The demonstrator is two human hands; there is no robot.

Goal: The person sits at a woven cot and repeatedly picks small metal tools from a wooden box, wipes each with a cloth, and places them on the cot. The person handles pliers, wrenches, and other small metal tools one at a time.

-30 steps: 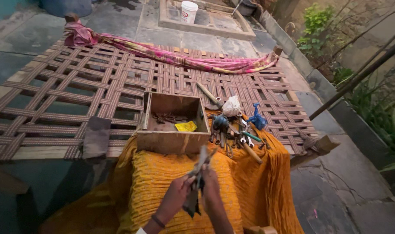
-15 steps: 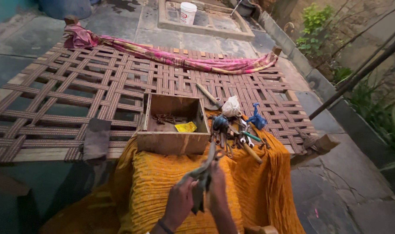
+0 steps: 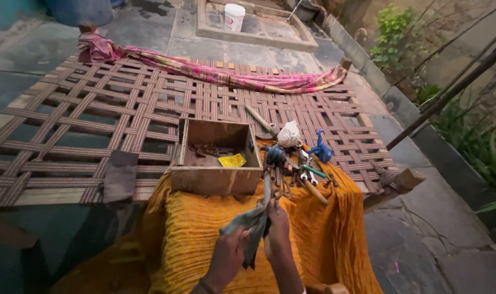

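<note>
Left hand: the left hand (image 3: 226,260) is closed around a grey-green rag of soft cloth (image 3: 249,228), low in the view, in front of the cot's near edge.
Right hand: the right hand (image 3: 278,226) is closed on a long grey metal tool (image 3: 267,189) that rises from the fist; the rag touches the tool's lower part. What kind of tool it is cannot be told.
Cloth under the hands: a crinkled orange-yellow cloth (image 3: 215,234) lies over the cot's near edge and hangs down toward the ground.
Tool pile: a heap of metal hand tools with wooden and green handles (image 3: 297,174) lies on the orange cloth just beyond the right hand, toward the cot's near right corner.
Bags: a small white tied bag (image 3: 289,134) and a blue tied bag (image 3: 321,149) sit at the far side of the heap.
Box: an open square wooden box (image 3: 215,179) stands at the near edge, just left of the heap, holding rusty bits and a yellow scrap.
Patch: a dark grey cloth piece (image 3: 120,175) lies on the near edge, left of the box.
Surface: a cot woven of brown straps on a wooden frame (image 3: 95,120), with open gaps.
Far edge: a long pink patterned cloth (image 3: 215,73) lies along it.
Surroundings: an outdoor yard of grey stone paving (image 3: 433,239); a white bucket (image 3: 234,16) stands far off; green plants (image 3: 471,141) grow at the right.
</note>
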